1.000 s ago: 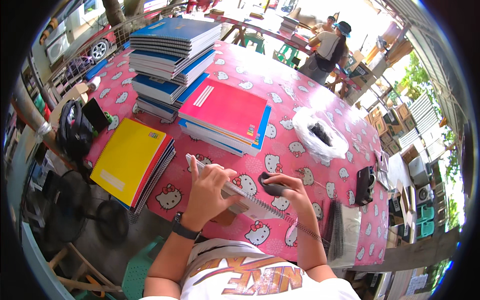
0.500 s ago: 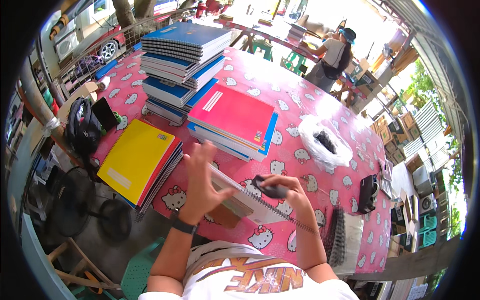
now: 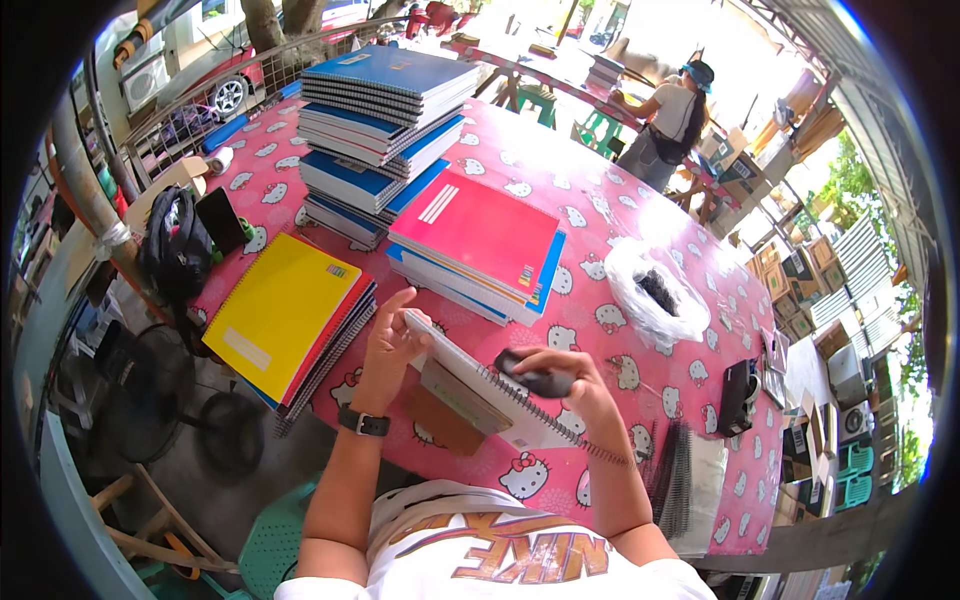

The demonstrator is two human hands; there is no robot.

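A spiral notebook (image 3: 470, 385) stands on its edge in front of me, bound side up, with a dark wire coil along it. The coil's loose end runs past the notebook toward my right forearm. At the notebook's far left end, my left hand (image 3: 392, 340) has its thumb and curled fingers closed on the corner, forefinger raised. My right hand (image 3: 575, 380) grips a black, rounded hand-held object (image 3: 535, 375) just over the coil; its exact kind is unclear. Below the notebook lies a brown flat piece (image 3: 440, 422), partly covered.
Beyond are a pink-topped notebook stack (image 3: 475, 230) and a tall blue stack (image 3: 390, 75). Yellow-topped notebooks (image 3: 285, 310) lie left. At right are a white plastic bag (image 3: 655, 290), loose coils (image 3: 675, 475) and a black case (image 3: 738, 397). Another person (image 3: 665, 115) stands at a far table.
My left hand, spread open before, has come down onto the notebook's far end and closed its fingers there. My right hand and the black object have barely shifted along the coil.
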